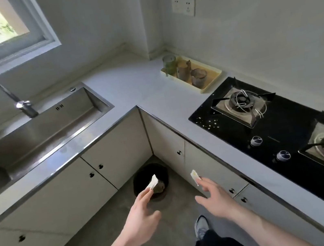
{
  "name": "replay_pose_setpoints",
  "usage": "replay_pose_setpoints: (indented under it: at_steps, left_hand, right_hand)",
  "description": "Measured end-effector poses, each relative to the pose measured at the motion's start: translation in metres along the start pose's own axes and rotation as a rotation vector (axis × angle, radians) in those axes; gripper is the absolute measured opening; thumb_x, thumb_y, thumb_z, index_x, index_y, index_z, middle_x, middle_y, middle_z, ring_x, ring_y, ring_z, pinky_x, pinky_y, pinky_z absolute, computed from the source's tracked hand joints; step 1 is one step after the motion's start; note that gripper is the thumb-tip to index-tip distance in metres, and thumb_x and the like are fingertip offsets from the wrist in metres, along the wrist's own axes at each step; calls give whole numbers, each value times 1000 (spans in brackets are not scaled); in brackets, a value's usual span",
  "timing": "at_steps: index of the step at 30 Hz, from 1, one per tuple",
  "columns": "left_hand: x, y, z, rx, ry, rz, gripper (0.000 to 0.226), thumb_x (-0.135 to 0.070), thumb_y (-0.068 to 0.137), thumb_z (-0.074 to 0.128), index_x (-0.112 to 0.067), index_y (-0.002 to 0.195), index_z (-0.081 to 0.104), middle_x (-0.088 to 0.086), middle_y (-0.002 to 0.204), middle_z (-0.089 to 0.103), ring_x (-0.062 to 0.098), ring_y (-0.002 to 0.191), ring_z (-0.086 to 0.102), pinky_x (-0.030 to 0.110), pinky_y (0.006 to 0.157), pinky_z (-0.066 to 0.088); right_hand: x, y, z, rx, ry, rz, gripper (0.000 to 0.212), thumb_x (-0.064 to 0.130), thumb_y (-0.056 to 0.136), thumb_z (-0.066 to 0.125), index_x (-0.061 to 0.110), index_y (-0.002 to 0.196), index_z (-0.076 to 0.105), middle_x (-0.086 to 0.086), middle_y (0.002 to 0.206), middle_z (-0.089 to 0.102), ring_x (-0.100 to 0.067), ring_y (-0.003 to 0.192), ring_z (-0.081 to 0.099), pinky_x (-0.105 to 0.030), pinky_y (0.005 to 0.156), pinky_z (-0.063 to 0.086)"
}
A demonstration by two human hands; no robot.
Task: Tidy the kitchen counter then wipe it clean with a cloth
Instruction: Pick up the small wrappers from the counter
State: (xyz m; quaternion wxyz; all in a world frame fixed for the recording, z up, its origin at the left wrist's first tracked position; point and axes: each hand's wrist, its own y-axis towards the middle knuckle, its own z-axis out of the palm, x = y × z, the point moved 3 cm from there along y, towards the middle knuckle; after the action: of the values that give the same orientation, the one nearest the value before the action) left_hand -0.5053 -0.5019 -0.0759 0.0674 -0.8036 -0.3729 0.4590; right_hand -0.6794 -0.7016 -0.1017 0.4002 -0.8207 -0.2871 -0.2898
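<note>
Left hand (139, 216): fingers pinch a white scrap (152, 183) directly above the black bin (142, 174) on the floor in the cabinet corner. Right hand (214, 196): fingers loosely spread, tips holding a second white scrap (194, 175) just right of bin, in front of cabinet door. Grey L-shaped surface (140, 87) carries a yellow tray (209, 83) w/ glasses, near the black hob (285, 123). Sink (36, 133) at left.
</note>
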Motion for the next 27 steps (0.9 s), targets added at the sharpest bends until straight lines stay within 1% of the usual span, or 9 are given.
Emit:
replay_pose_setpoints:
  at_steps: [3,5,7,12,15,18,22,24,27]
  left_hand:
    - [21,1,-19,-37,-45,-37,82,-38,75,49,-36,155,35,-33,157,24,2,138,42,27,113,40]
    - [30,5,-30,-65,-65,-66,76,-30,81,53,-34,155,35,-30,158,25,2,136,43,24,111,39]
    - [39,13,-40,-96,-69,-94,73,-24,85,54,-31,155,36,-28,158,26,0,138,39,20,109,37]
    - [49,46,-69,-140,-94,-179,70,-21,87,56,-32,154,38,-29,156,29,-1,140,35,17,106,34]
    - [51,75,-87,-141,-100,-226,71,-21,85,55,-31,154,39,-28,156,29,-1,140,36,16,108,34]
    - [43,104,-102,-155,-127,-256,73,-23,83,54,-29,154,39,-26,157,29,0,141,36,20,112,35]
    - [32,136,-114,-207,-188,-284,73,-18,84,55,-28,155,38,-26,157,30,0,142,36,18,111,34]
    - [34,143,-115,-197,-201,-304,75,-20,83,54,-29,155,38,-25,158,29,1,142,35,22,115,33]
    - [39,152,-116,-169,-187,-331,73,-20,84,54,-30,155,38,-24,159,28,3,144,34,23,115,32]
  right_hand:
    - [24,32,13,66,-53,-21,68,29,98,59,20,159,30,13,160,30,-6,132,42,-19,109,32]
    - [39,58,21,108,-102,-35,70,30,97,60,21,159,30,11,161,30,-10,135,44,-23,112,35]
    - [52,86,28,146,-139,-48,71,31,96,59,23,160,29,11,162,30,-12,137,43,-26,114,35]
    - [77,159,52,258,-216,-66,74,28,95,60,20,160,27,8,163,28,-15,145,35,-29,119,29]
    - [88,204,62,318,-245,-30,72,30,92,60,16,158,33,6,164,28,-16,147,34,-29,119,28]
    - [100,244,68,381,-256,-14,73,30,91,61,14,157,35,2,164,30,-17,147,34,-29,120,29]
    - [116,288,71,446,-327,-35,71,25,92,61,13,157,35,4,167,20,-17,151,27,-27,120,25]
    - [117,301,71,463,-347,-25,67,22,93,60,14,156,37,6,168,13,-17,151,27,-27,118,27]
    - [113,315,62,467,-365,-19,63,20,95,58,19,155,39,8,169,11,-19,150,29,-27,114,33]
